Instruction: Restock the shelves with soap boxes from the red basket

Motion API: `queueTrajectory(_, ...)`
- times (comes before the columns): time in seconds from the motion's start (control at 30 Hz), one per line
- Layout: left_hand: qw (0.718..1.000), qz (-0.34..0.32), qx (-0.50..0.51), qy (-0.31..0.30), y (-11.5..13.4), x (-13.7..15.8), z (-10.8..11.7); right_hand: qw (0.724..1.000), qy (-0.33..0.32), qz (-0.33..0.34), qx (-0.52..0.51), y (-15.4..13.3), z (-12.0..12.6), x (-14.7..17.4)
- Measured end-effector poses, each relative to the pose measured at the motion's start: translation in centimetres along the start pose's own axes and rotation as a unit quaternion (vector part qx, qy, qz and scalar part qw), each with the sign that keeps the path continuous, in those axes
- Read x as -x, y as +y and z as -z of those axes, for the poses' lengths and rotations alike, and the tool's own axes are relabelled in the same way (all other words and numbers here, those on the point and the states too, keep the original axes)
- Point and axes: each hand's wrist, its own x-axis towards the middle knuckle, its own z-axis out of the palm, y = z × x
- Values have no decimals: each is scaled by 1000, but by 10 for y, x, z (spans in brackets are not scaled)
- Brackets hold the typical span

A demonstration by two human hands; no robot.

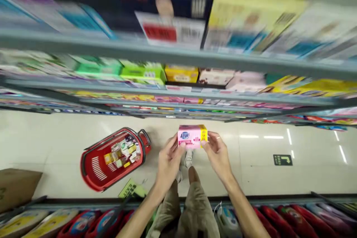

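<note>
Between my two hands is a small pink box [192,136] with a blue logo and a yellow band at its right end. My left hand [169,156] grips its left end, the thumb on the front face. On the right end, my right hand [218,152] closes with thumb and fingers near the yellow band. The box is held level above the floor, in front of my shoes. Its underside and the fingertips behind it are hidden.
A red shopping basket [97,156] holding several small packages stands on the floor to the left. Packed shelves [178,54] rise ahead. Behind me, another shelf carries red bottles [295,219]. A cardboard box [18,187] sits at the far left. Green signs [282,160] mark the floor.
</note>
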Motion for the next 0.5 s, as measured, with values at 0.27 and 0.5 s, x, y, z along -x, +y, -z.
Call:
queueTrajectory(0.27,973,-195,-126,12,-34,-98,-18,983,24,180,37,57,-2,-88)
queueTrajectory(0.5,942,-300,-152,-24,-49,-114,-12,933,93,293,189,64,1,-102)
